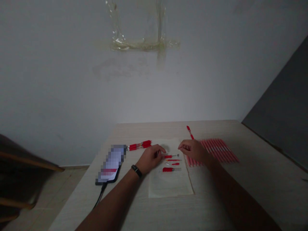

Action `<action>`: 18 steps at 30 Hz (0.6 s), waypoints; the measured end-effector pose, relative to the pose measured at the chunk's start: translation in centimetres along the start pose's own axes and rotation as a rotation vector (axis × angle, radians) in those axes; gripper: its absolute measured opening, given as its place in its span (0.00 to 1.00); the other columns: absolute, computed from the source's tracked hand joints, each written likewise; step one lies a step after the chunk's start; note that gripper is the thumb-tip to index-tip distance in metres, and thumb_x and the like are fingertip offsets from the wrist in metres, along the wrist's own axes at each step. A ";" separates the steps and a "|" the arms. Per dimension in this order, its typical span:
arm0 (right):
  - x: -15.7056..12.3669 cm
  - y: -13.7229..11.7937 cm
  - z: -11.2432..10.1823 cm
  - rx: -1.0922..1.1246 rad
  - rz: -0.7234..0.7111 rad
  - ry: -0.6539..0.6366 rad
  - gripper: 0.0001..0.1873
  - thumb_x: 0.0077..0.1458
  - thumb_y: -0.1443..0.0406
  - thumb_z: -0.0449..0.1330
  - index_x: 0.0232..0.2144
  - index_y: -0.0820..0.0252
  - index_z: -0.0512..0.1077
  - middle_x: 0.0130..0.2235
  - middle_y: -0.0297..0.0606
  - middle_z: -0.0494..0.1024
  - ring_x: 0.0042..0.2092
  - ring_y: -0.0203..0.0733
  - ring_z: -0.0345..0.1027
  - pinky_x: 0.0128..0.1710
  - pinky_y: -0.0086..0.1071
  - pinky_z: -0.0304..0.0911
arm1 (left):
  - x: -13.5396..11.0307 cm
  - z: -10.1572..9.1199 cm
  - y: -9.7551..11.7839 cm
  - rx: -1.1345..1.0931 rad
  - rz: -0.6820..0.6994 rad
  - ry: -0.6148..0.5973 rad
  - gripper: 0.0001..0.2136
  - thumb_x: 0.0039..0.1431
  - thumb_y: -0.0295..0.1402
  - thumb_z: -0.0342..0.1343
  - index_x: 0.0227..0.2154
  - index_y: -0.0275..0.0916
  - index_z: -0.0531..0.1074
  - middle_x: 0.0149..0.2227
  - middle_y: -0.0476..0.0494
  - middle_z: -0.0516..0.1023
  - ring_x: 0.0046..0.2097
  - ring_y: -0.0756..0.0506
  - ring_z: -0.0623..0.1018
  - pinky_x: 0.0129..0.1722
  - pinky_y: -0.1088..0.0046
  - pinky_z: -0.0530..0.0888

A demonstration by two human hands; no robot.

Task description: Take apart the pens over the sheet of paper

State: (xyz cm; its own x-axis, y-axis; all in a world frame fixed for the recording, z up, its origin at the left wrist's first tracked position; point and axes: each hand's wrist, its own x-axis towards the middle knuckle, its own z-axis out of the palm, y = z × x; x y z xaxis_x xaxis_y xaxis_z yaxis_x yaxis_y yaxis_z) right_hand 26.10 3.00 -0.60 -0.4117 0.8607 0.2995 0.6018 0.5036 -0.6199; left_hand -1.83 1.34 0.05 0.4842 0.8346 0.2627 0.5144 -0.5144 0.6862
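My left hand point(151, 158), a black band on its wrist, rests curled on a sheet of paper point(168, 183) beside several small red pen parts point(171, 163). Its fingers are closed in a loose pinch; I cannot make out what they hold. My right hand point(193, 150) is closed around a red pen point(189, 131) that sticks up and away from it. It hovers over the near end of a row of red pens point(218, 150) laid side by side.
A phone point(111, 164) with a cable lies left of the paper. A small bundle of red pens point(139, 145) lies behind it. A wooden chair point(19, 173) stands at the left. The table point(264, 179) meets a pale wall.
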 end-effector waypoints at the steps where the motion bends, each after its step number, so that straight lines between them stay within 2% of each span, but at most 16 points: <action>1: -0.1 -0.3 0.0 0.011 -0.010 -0.015 0.07 0.55 0.66 0.61 0.34 0.57 0.79 0.25 0.32 0.76 0.26 0.34 0.66 0.26 0.27 0.57 | 0.0 0.1 0.1 0.003 0.019 -0.021 0.09 0.61 0.30 0.53 0.38 0.39 0.79 0.32 0.45 0.77 0.29 0.48 0.70 0.31 0.73 0.64; 6: -0.3 -1.6 -0.1 0.007 -0.007 -0.131 0.05 0.55 0.63 0.63 0.31 0.57 0.79 0.24 0.32 0.76 0.24 0.35 0.67 0.25 0.27 0.58 | -0.2 0.3 0.4 0.022 0.063 -0.103 0.08 0.61 0.31 0.56 0.38 0.41 0.80 0.36 0.43 0.79 0.35 0.46 0.75 0.35 0.72 0.67; 8: -0.3 -2.0 0.0 0.012 0.002 -0.205 0.07 0.57 0.61 0.62 0.32 0.57 0.79 0.23 0.32 0.76 0.23 0.34 0.67 0.25 0.27 0.57 | -0.2 0.5 0.5 0.042 0.064 -0.131 0.08 0.61 0.33 0.56 0.38 0.42 0.80 0.35 0.43 0.79 0.35 0.46 0.75 0.34 0.73 0.67; 11: -0.3 -2.2 0.4 -0.002 -0.056 -0.272 0.08 0.56 0.60 0.64 0.32 0.58 0.80 0.26 0.34 0.78 0.26 0.35 0.70 0.27 0.26 0.57 | -0.3 0.6 0.5 0.072 0.067 -0.163 0.08 0.62 0.35 0.57 0.38 0.42 0.80 0.34 0.44 0.78 0.34 0.47 0.75 0.32 0.74 0.67; 14: -0.3 -2.1 0.7 -0.047 -0.105 -0.339 0.09 0.54 0.59 0.66 0.32 0.58 0.81 0.28 0.35 0.78 0.28 0.35 0.69 0.27 0.26 0.55 | -0.3 0.7 0.4 0.104 0.071 -0.198 0.07 0.62 0.34 0.57 0.36 0.42 0.80 0.35 0.45 0.78 0.34 0.48 0.75 0.33 0.75 0.67; 18: -0.4 -1.8 0.8 -0.098 -0.088 -0.373 0.08 0.53 0.59 0.67 0.33 0.58 0.82 0.28 0.33 0.78 0.28 0.34 0.68 0.27 0.26 0.53 | -0.3 0.8 0.5 0.147 0.059 -0.229 0.05 0.60 0.33 0.58 0.35 0.42 0.80 0.34 0.47 0.77 0.33 0.49 0.75 0.32 0.76 0.66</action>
State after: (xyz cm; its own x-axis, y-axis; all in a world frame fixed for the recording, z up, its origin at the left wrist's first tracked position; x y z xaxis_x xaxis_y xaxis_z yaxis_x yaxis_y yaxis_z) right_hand 24.63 1.71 -0.13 -0.6742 0.7366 0.0530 0.6083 0.5946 -0.5258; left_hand -1.19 0.71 -0.24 0.6550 0.7448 0.1277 0.5697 -0.5977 0.5641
